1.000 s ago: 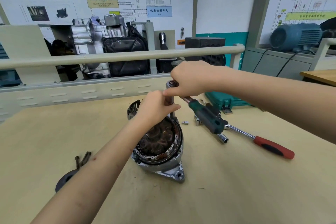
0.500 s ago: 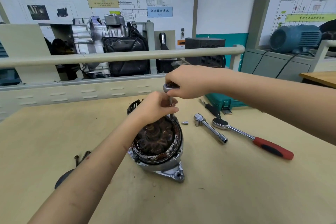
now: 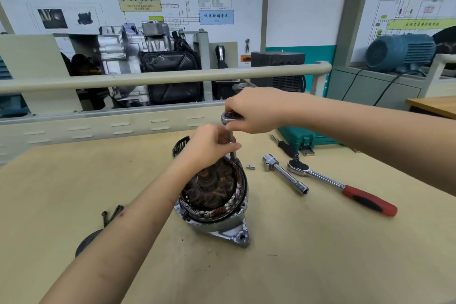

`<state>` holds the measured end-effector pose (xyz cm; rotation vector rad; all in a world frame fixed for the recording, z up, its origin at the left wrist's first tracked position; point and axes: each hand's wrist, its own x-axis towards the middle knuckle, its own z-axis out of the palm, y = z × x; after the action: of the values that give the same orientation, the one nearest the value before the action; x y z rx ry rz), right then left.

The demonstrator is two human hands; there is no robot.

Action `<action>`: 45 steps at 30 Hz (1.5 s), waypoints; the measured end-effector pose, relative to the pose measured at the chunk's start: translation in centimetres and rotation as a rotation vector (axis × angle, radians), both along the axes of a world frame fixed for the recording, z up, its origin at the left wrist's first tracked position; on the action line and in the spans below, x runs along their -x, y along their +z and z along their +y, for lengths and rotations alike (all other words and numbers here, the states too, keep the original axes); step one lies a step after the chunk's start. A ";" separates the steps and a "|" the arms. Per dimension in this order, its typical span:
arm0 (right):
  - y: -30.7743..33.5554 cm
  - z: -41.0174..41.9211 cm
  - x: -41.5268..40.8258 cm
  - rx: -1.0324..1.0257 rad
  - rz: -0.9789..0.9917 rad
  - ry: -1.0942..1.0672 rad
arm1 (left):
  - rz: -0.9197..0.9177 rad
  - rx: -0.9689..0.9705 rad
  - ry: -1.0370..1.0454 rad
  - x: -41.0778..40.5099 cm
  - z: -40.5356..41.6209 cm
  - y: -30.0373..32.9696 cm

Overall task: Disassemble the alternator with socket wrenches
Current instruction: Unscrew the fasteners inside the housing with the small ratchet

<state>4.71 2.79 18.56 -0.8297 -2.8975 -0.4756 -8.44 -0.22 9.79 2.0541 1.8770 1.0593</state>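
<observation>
The right hand [image 3: 256, 112] has its grip curled over the round chrome ratchet head [image 3: 228, 117] of a socket wrench, fingers and thumb pinching it from the side. Below that head a slim, polished steel extension bar [image 3: 231, 142] drops straight down. The left hand [image 3: 209, 144] has its grip closed round the middle of this bar, thumb and fingers wrapped about the shaft. The bar's lower end goes into the far rim of the opened alternator housing [image 3: 217, 195], a round cast-aluminium shell with a dull grey mounting ear towards the viewer; inside it show coppery, glossy stator windings and a dark, rusty rotor. The alternator sits upright near the middle of the pale, smooth wooden worktop [image 3: 320, 254].

Just behind the housing lies a black ribbed plastic cover [image 3: 180, 147]. To the right, near the housing, is a tiny silver socket bit [image 3: 250, 167], then a chrome bar with sockets at both ends [image 3: 285, 174], and beside that a chrome ratchet with a red and black rubber handle [image 3: 343, 186]. Further back stands a teal plastic tool case [image 3: 304, 139] with a metal latch. On the left of the worktop lie dark long bolts [image 3: 111, 215] and a black round pulley [image 3: 86, 244], partly hidden by the left forearm.
</observation>
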 end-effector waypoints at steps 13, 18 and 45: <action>0.0 0.1 0.1 -0.083 0.015 -0.077 | 0.040 -0.011 0.035 -0.6 0.5 0.2; -0.4 0.5 -0.1 0.041 0.082 -0.004 | -0.063 0.105 -0.048 0.3 0.1 0.5; -1.6 1.3 -6.9 0.220 0.756 -0.097 | 0.235 0.290 0.087 -0.5 1.8 0.6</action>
<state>11.57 4.13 16.92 -0.9238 -2.2288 0.1450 -7.93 1.62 10.43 2.0136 2.1018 0.5370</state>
